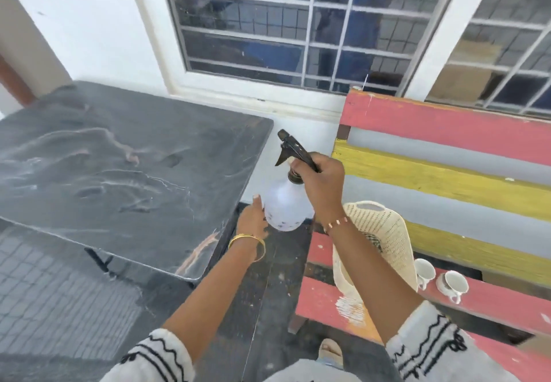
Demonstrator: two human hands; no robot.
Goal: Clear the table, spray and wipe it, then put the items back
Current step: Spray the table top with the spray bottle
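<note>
A white spray bottle (pixel 283 205) with a black trigger head hangs in the air between the table and the bench, nozzle pointing left toward the table. My right hand (pixel 320 182) grips its neck and trigger. My left hand (pixel 253 217) rests against the bottle's lower left side, fingers spread. The black marble-patterned table (pixel 125 158) fills the left half of the view with nothing standing on it. A cream woven hat (pixel 384 232) and two white cups (pixel 425 271) (pixel 453 284) sit on the bench seat at right.
A slatted bench (pixel 447 131) painted red, yellow and grey stands right of the table against the wall. A barred window (pixel 283 23) is behind. Dark floor (pixel 253 307) runs between table and bench, and my foot (pixel 329 349) shows at the bottom.
</note>
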